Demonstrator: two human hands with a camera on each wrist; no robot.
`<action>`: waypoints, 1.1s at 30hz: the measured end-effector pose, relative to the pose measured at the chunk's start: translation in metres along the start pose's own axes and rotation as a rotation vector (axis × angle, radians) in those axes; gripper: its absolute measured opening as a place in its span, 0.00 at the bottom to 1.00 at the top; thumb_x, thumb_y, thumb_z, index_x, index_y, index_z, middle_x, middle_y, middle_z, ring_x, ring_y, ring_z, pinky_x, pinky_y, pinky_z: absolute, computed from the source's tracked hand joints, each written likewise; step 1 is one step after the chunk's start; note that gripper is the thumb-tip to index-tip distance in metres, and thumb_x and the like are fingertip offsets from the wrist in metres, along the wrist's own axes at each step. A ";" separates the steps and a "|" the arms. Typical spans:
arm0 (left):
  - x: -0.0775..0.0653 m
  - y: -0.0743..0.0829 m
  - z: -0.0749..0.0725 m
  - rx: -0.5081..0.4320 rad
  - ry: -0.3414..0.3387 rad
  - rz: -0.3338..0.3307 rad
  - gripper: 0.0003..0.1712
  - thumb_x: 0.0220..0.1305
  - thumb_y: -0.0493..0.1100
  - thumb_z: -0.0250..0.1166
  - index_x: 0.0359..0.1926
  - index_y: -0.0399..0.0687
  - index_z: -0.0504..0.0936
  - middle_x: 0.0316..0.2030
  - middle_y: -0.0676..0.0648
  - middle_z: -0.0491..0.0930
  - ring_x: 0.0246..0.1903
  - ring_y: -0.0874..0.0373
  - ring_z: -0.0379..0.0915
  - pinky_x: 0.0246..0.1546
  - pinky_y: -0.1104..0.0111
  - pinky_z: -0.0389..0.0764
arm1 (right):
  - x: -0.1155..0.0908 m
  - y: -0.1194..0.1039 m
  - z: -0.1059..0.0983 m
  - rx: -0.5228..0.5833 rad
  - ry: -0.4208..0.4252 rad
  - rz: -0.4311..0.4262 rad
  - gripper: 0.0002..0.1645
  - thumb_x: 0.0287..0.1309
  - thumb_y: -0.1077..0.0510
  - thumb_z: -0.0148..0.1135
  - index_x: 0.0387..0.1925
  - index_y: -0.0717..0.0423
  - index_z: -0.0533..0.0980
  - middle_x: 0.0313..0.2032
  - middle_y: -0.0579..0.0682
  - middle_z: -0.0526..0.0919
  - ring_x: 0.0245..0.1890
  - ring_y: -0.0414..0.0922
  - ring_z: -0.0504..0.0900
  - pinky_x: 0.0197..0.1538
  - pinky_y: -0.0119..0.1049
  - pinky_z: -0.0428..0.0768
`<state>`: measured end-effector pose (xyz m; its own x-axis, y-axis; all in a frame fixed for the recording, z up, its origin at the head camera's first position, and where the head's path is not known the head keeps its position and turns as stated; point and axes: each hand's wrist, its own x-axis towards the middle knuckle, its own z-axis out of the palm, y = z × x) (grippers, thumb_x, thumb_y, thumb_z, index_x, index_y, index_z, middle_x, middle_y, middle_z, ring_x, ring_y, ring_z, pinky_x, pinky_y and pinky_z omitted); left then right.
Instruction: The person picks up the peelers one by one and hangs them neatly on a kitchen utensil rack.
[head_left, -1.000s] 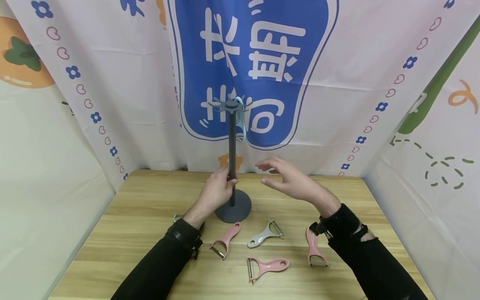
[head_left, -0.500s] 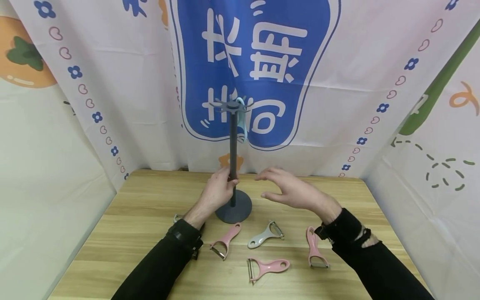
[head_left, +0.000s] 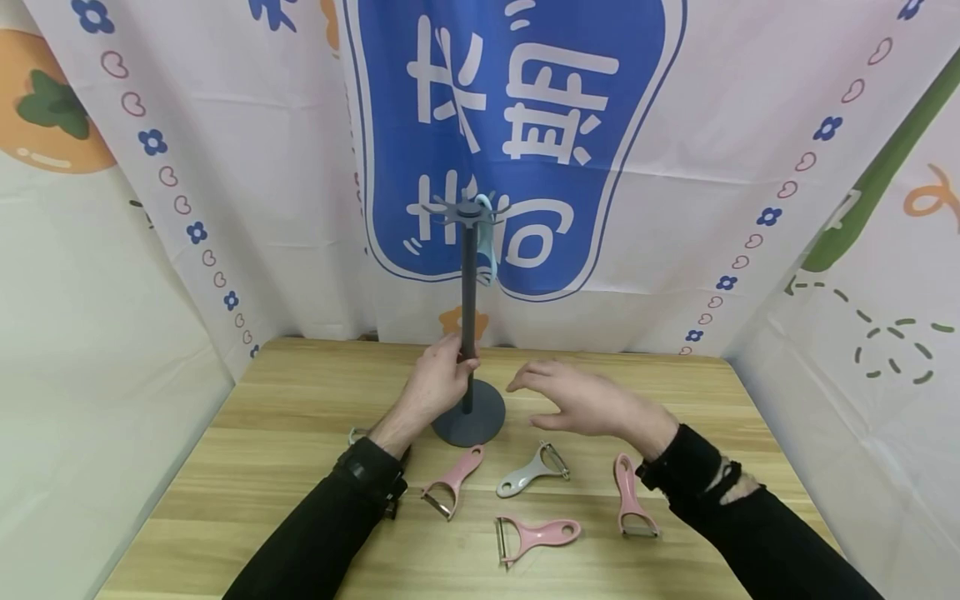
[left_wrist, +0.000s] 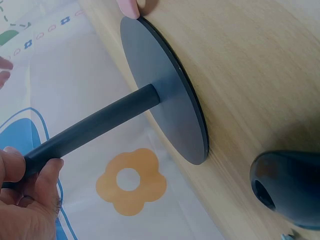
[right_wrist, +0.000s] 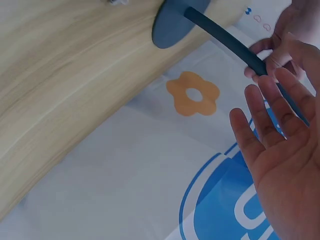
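My left hand [head_left: 438, 379] grips the pole of a dark grey hook stand [head_left: 468, 292], fingers and thumb around it, low above the round base; the left wrist view shows the hold on the pole [left_wrist: 95, 122]. A light blue peeler [head_left: 486, 242] hangs from one of the stand's top hooks. To the right of the pole, my right hand [head_left: 585, 400] hovers with relaxed fingers and holds nothing; its bare palm [right_wrist: 285, 165] shows in the right wrist view. In front of the base lie a pink peeler [head_left: 453, 482] and a pale grey peeler [head_left: 532, 472].
Another pink peeler [head_left: 538, 533] lies nearer the front, and a further pink peeler [head_left: 632, 497] lies by the right wrist. Something pale green [head_left: 357, 434] is mostly hidden behind my left wrist. A printed curtain [head_left: 300, 167] hangs behind the wooden table [head_left: 285, 417].
My right hand has sunk a little toward the table beside the pole. The left hand keeps its grip on the stand, and the peelers lie as before.
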<state>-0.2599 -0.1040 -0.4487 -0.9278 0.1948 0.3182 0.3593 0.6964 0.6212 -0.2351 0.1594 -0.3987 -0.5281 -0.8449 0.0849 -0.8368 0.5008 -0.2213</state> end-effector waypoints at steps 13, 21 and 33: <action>-0.001 -0.001 0.000 0.000 0.012 0.024 0.03 0.72 0.39 0.65 0.43 0.52 0.78 0.44 0.49 0.80 0.44 0.54 0.82 0.37 0.60 0.85 | -0.002 -0.006 0.021 -0.058 -0.070 -0.037 0.29 0.63 0.49 0.72 0.64 0.46 0.77 0.61 0.45 0.78 0.63 0.44 0.75 0.67 0.39 0.74; -0.002 -0.001 0.000 -0.006 0.016 0.023 0.03 0.72 0.39 0.65 0.43 0.52 0.78 0.44 0.49 0.80 0.44 0.54 0.82 0.37 0.60 0.85 | -0.006 -0.008 0.039 -0.051 -0.115 -0.035 0.28 0.63 0.48 0.72 0.63 0.46 0.77 0.60 0.43 0.78 0.61 0.43 0.76 0.64 0.38 0.76; -0.002 -0.001 0.000 0.003 0.020 0.024 0.03 0.72 0.40 0.65 0.42 0.52 0.78 0.44 0.49 0.81 0.43 0.54 0.82 0.37 0.60 0.85 | -0.008 -0.007 0.059 -0.034 -0.187 -0.030 0.30 0.62 0.50 0.72 0.64 0.49 0.77 0.60 0.44 0.78 0.58 0.40 0.76 0.58 0.33 0.78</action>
<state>-0.2588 -0.1047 -0.4496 -0.9166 0.1978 0.3474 0.3813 0.6935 0.6113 -0.2162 0.1515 -0.4549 -0.4699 -0.8780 -0.0915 -0.8577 0.4786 -0.1878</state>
